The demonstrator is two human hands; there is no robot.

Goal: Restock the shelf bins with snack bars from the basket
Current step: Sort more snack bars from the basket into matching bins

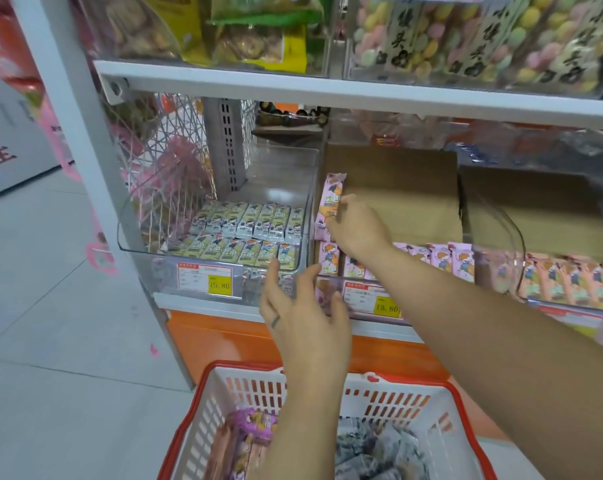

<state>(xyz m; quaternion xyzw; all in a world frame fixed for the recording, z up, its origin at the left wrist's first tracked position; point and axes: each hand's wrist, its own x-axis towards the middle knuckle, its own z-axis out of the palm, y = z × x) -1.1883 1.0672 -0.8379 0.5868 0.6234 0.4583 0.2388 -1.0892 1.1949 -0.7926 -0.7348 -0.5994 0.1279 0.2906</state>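
One pink bar (332, 188) stands upright at centre frame, against the left inside wall of the middle bin (353, 281). It has a pale pink wrapper with a cartoon figure and an orange patch. The right hand (357, 228) grips it, fingertips curled over its right edge; the thumb is hidden. The right forearm crosses in from the lower right and covers part of that bin's front row. The left hand (303, 306) hovers just below at the bin fronts, fingers spread, holding nothing. Three clear bins are in view on this shelf. The left bin (133, 251) holds green bars (244, 237) in two flat rows. The middle bin has more pink bars (442, 259) standing along its front. The right bin (522, 289) holds peach bars (570, 282). There are two brown cardboard sheets (397, 188), one behind the pink row and one behind the peach. Two price tags (204, 280) read 15.80. One basket (244, 365), red rim and white slotted walls, sits at the bottom centre. It holds purple-pink packets (255, 422) on the left and grey packets (376, 445) on the right; the left forearm hides the middle. On the upper shelf (328, 91) are bags of pastel sweets (466, 39).
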